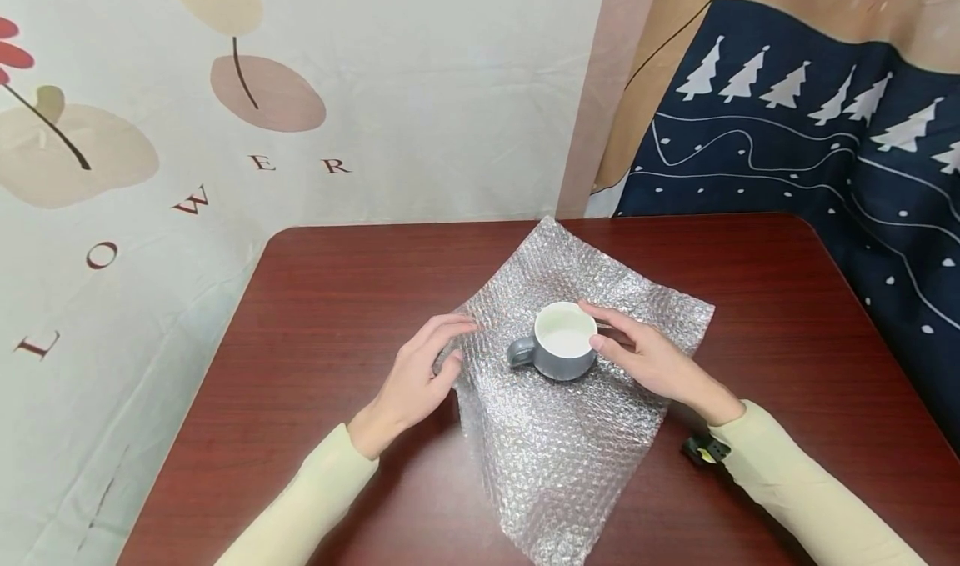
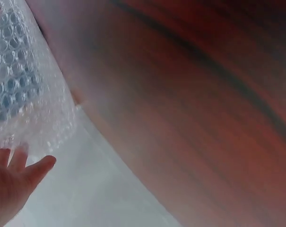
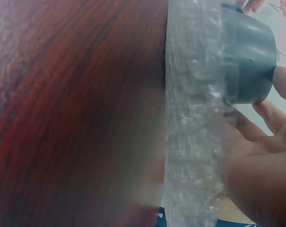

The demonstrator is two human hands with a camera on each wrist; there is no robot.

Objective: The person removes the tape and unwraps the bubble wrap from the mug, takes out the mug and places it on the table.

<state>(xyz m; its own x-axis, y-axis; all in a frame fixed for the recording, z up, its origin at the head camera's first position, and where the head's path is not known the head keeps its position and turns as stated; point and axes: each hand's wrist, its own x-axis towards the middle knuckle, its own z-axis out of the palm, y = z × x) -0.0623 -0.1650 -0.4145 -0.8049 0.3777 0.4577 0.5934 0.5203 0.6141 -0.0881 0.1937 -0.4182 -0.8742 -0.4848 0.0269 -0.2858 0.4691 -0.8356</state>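
A grey mug point(image 1: 564, 364) with a pale inside stands upright on a sheet of bubble wrap point(image 1: 555, 458), its handle turned left. My right hand point(image 1: 660, 366) holds the mug's right side, the thumb at the near part and a finger by the far rim. In the right wrist view the thumb touches the grey wall of the mug point(image 3: 256, 56), and the wrap hides part of the hand. At the wrap's left corner is my left hand point(image 1: 412, 383), fingers loosely bent and thumb apart. The left wrist view has its fingertips against the raised edge of the wrap point(image 2: 43, 109).
Under the wrap lies a dark red wooden table point(image 1: 337, 299) with rounded far corners. A printed pale cloth point(image 1: 450, 116) hangs behind it, and a navy cloth with white trees point(image 1: 787, 149) hangs at the right. A dark watch-like band point(image 1: 705, 449) is at the right wrist.
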